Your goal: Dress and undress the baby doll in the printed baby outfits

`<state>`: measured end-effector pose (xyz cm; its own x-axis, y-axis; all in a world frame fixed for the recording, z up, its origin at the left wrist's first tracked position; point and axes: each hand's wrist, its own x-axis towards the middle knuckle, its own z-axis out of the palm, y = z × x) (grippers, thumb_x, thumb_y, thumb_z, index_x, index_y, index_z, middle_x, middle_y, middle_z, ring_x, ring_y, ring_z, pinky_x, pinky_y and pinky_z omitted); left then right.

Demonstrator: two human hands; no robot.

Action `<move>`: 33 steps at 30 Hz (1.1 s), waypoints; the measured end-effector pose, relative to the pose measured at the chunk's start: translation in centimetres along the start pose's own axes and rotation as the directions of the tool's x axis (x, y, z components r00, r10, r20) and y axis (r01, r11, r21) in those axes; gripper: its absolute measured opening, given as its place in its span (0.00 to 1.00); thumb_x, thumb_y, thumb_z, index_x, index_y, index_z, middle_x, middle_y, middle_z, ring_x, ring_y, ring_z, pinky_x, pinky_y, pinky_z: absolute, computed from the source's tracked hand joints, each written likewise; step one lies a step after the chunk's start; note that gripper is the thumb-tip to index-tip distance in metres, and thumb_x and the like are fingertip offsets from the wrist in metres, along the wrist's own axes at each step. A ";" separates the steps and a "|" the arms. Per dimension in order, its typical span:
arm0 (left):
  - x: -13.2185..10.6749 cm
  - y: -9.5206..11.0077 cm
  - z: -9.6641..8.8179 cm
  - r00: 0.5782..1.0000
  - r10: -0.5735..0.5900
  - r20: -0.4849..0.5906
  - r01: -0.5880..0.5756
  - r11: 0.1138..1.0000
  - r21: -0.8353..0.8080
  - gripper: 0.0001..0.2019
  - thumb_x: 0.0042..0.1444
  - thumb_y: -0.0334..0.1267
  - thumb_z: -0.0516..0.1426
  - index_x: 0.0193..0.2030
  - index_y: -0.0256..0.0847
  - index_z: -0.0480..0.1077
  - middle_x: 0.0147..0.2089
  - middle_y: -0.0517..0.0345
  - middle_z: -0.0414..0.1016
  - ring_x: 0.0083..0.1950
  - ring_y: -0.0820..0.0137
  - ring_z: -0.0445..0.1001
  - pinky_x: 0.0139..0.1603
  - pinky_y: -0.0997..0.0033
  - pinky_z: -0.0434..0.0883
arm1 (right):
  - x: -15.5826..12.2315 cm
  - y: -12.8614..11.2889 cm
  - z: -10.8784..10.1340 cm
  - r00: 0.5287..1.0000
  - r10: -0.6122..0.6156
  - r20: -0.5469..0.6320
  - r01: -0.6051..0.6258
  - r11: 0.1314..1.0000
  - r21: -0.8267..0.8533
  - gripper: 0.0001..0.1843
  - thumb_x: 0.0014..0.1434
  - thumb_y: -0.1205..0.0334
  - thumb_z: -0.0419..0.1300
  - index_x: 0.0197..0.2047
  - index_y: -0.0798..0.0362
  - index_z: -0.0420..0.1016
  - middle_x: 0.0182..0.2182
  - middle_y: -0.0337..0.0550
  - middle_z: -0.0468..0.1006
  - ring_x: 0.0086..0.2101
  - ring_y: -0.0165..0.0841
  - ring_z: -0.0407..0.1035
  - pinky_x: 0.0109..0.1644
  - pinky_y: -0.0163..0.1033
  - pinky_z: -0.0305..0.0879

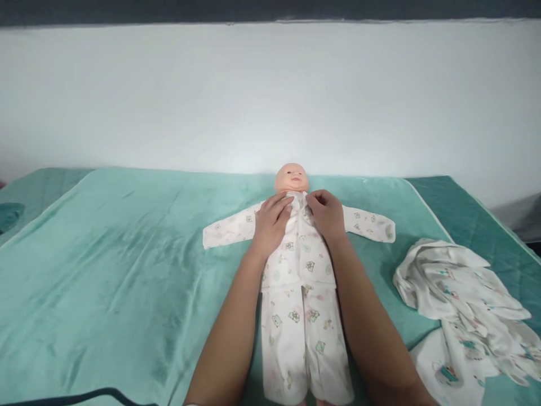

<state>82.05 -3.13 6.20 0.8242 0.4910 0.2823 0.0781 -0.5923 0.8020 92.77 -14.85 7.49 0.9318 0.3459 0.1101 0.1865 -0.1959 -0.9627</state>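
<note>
A baby doll (291, 176) lies on its back, dressed in a white printed baby top (296, 254) and matching trousers (285, 338). Both sleeves stretch out sideways. My left hand (274, 219) lies on the chest, its fingers extended over the cloth near the collar. Beside it my right hand (326, 213) is closed in a pinch at the top's neckline, seemingly on the edge of the cloth or a thin tie there. The fingertips partly hide what is pinched. The trouser legs reach toward me, with the doll's feet just showing at the bottom edge.
A crumpled white printed cloth (456, 287) lies to the right. Under everything spreads a green plush sheet (127, 270) over a darker quilted cover (502, 254). A white wall (211, 101) stands behind. A dark cord (110, 392) curves at bottom left.
</note>
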 end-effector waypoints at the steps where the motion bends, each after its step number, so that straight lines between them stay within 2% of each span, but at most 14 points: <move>1: 0.0 0.2 0.0 1.000 0.000 -0.004 0.000 1.000 0.016 0.16 0.69 0.39 0.51 0.58 0.50 0.75 0.68 0.57 0.71 0.70 0.62 0.64 0.74 0.52 0.56 | -0.1 0.0 0.0 1.000 0.008 -0.030 -0.007 1.000 0.022 0.11 0.55 0.53 0.61 0.31 0.53 0.73 0.27 0.35 0.73 0.28 0.28 0.63 0.35 0.34 0.59; 3: 0.1 0.6 0.1 1.000 0.010 -0.005 -0.009 0.998 0.067 0.15 0.67 0.37 0.53 0.56 0.49 0.76 0.67 0.56 0.72 0.69 0.60 0.66 0.73 0.50 0.57 | -0.7 0.0 -0.1 0.997 -0.008 -0.080 0.010 1.000 0.028 0.10 0.55 0.54 0.60 0.34 0.53 0.73 0.29 0.36 0.74 0.28 0.27 0.63 0.35 0.34 0.61; 5: 0.0 0.9 0.2 0.999 0.035 -0.003 -0.034 0.992 0.122 0.15 0.67 0.35 0.53 0.54 0.49 0.77 0.66 0.56 0.73 0.68 0.59 0.67 0.71 0.49 0.59 | -1.5 0.2 -0.3 0.988 -0.102 -0.112 0.102 0.995 -0.009 0.08 0.56 0.57 0.59 0.36 0.52 0.74 0.37 0.39 0.77 0.30 0.27 0.65 0.36 0.34 0.63; 7: -0.3 1.1 0.3 0.998 0.063 0.002 -0.063 0.984 0.167 0.16 0.68 0.35 0.51 0.54 0.51 0.77 0.66 0.57 0.73 0.68 0.59 0.67 0.70 0.49 0.60 | -2.5 0.5 -0.5 0.972 -0.209 -0.106 0.208 0.978 -0.017 0.06 0.56 0.59 0.59 0.37 0.51 0.73 0.47 0.42 0.78 0.31 0.27 0.66 0.36 0.34 0.65; 9: -0.7 0.9 0.2 0.997 0.081 0.004 -0.080 0.981 0.175 0.17 0.69 0.36 0.49 0.55 0.52 0.76 0.67 0.58 0.71 0.69 0.60 0.66 0.71 0.49 0.60 | -3.4 1.0 -0.9 0.971 -0.230 -0.064 0.233 0.971 0.046 0.06 0.57 0.59 0.60 0.38 0.50 0.74 0.54 0.43 0.75 0.31 0.26 0.66 0.31 0.34 0.65; 12: -1.2 0.5 0.0 0.994 0.108 0.010 -0.109 0.987 0.122 0.15 0.70 0.40 0.51 0.56 0.53 0.76 0.69 0.59 0.70 0.70 0.61 0.65 0.73 0.49 0.59 | -4.1 1.6 -1.3 0.987 -0.156 0.026 0.152 0.980 0.129 0.15 0.59 0.59 0.60 0.50 0.45 0.76 0.51 0.41 0.76 0.29 0.26 0.64 0.25 0.33 0.61; 14: -1.5 0.2 -0.2 0.991 0.135 0.018 -0.136 0.987 0.089 0.14 0.69 0.42 0.53 0.55 0.52 0.77 0.69 0.58 0.69 0.71 0.60 0.65 0.73 0.49 0.59 | -4.0 1.9 -1.5 0.984 -0.148 0.094 0.136 0.983 0.127 0.21 0.61 0.59 0.59 0.58 0.42 0.73 0.44 0.39 0.76 0.28 0.27 0.63 0.25 0.33 0.61; 15: -1.5 0.1 -0.2 0.989 0.146 0.021 -0.147 0.986 0.077 0.13 0.69 0.42 0.53 0.54 0.52 0.77 0.70 0.57 0.69 0.71 0.60 0.64 0.73 0.49 0.59 | -3.9 1.9 -1.5 0.978 -0.174 0.115 0.160 0.980 0.120 0.21 0.62 0.60 0.59 0.59 0.42 0.73 0.42 0.39 0.75 0.29 0.27 0.64 0.27 0.34 0.62; 17: -1.6 -0.1 -0.3 0.987 0.162 0.018 -0.162 0.985 0.056 0.13 0.68 0.42 0.55 0.53 0.51 0.78 0.69 0.56 0.69 0.72 0.59 0.64 0.73 0.48 0.59 | -3.7 1.7 -1.5 0.956 -0.270 0.111 0.260 0.961 0.097 0.15 0.62 0.61 0.59 0.52 0.45 0.75 0.41 0.40 0.74 0.33 0.29 0.66 0.32 0.35 0.64; 19: -1.6 -0.3 -0.3 0.984 0.177 0.013 -0.177 0.984 0.035 0.13 0.68 0.41 0.55 0.53 0.50 0.78 0.69 0.56 0.70 0.72 0.59 0.64 0.73 0.48 0.59 | -3.7 1.2 -1.4 0.928 -0.364 0.081 0.363 0.931 0.034 0.04 0.61 0.61 0.61 0.40 0.49 0.73 0.40 0.40 0.72 0.35 0.30 0.66 0.35 0.36 0.63; 21: -1.6 -0.5 -0.3 0.979 0.201 0.014 -0.201 0.979 0.018 0.13 0.68 0.39 0.54 0.52 0.50 0.78 0.68 0.56 0.71 0.72 0.59 0.64 0.73 0.47 0.60 | -3.8 0.6 -1.2 0.906 -0.406 0.116 0.417 0.904 -0.095 0.09 0.61 0.59 0.62 0.32 0.50 0.67 0.33 0.38 0.69 0.33 0.30 0.63 0.35 0.37 0.60; 25: -1.5 -0.6 -0.3 0.972 0.235 0.011 -0.235 0.972 -0.004 0.15 0.66 0.33 0.52 0.51 0.49 0.78 0.67 0.56 0.72 0.71 0.60 0.65 0.72 0.47 0.60 | -4.3 -0.6 -0.9 0.912 -0.341 0.230 0.403 0.850 -0.339 0.17 0.61 0.55 0.63 0.29 0.50 0.59 0.27 0.34 0.64 0.30 0.30 0.58 0.34 0.38 0.54; 27: -1.5 -0.5 -0.3 0.976 0.217 0.007 -0.217 0.976 -0.003 0.15 0.66 0.32 0.52 0.51 0.49 0.78 0.67 0.56 0.72 0.71 0.60 0.65 0.72 0.47 0.60 | -4.4 -0.7 -0.8 0.924 -0.310 0.223 0.372 0.860 -0.348 0.16 0.61 0.57 0.62 0.29 0.50 0.59 0.27 0.34 0.65 0.29 0.30 0.58 0.34 0.38 0.53; 33: -1.5 -0.3 -0.3 0.980 0.197 0.008 -0.197 0.980 -0.011 0.14 0.68 0.37 0.53 0.52 0.50 0.78 0.66 0.57 0.73 0.70 0.61 0.65 0.72 0.47 0.60 | -3.8 -0.1 -1.0 0.943 -0.272 0.191 0.304 0.938 -0.168 0.13 0.62 0.58 0.60 0.28 0.51 0.64 0.24 0.33 0.65 0.27 0.28 0.58 0.34 0.37 0.54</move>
<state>80.64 -3.51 5.68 0.8280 0.3594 0.4304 -0.0918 -0.6703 0.7364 89.57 -17.08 7.42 0.7689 0.5546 0.3181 0.5105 -0.2330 -0.8277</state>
